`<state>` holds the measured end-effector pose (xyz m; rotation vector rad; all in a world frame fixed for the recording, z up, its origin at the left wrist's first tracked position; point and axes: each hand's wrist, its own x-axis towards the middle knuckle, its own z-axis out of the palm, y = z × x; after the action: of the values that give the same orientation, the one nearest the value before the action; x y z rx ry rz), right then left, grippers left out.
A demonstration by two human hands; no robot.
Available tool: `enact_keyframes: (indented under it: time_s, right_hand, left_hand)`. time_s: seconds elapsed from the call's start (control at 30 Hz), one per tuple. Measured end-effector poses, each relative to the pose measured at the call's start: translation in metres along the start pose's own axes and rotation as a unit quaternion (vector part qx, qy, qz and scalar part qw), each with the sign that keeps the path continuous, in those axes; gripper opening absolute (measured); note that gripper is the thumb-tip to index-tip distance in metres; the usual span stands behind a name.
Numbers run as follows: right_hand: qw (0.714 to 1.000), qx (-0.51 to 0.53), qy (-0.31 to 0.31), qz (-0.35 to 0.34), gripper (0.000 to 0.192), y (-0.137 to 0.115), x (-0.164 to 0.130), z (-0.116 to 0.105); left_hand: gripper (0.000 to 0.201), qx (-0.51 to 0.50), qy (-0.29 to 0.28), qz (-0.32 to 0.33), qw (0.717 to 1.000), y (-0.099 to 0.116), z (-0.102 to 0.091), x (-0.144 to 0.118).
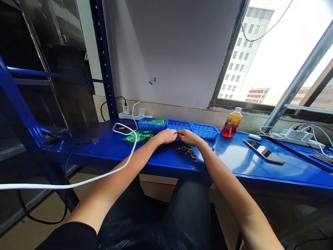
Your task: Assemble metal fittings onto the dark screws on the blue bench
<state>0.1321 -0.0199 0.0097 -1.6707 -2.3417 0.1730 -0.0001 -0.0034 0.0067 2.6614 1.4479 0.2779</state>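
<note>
From the head camera I have both hands out over the table (161,158), meeting in front of the middle bin (179,123). The left hand (168,135) and the right hand (188,136) are drawn in narrow, fingers bent, fingertips together or nearly so. Whether anything sits between them I can't tell — at this distance the tips are too small to read.

The parts (186,150), small, thin and dark with a brassy glint, lie in a loose heap on the table, just beside my right hand and on the near side of it. The left bin (148,128) has green bags in it, and more green bags (140,135) lie in front of it, near my left hand. The right bin (205,133) ends the blue row, with a bottle (231,125) of red drink upright just beyond — and well apart from the hands, a phone (264,151) lies flat. A white cable (104,176) loops across my left forearm in view.
</note>
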Motion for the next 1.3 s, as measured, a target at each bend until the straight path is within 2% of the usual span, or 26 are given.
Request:
enact_keyframes:
  time_s: [0.8, 1.3]
  right_hand:
    - [0.999, -0.039, 0.004, -0.004, 0.029, 0.0024, 0.0017, 0.0012]
    - [1.000, -0.028, 0.007, 0.001, 0.029, 0.0013, 0.0003, 0.0011]
  left_hand:
    - [0.037, -0.001, 0.011, 0.003, 1.000, -0.0029, 0.0038, 0.0027]
    - [0.038, 0.003, 0.002, 0.005, 1.000, -0.0010, 0.0004, -0.0001]
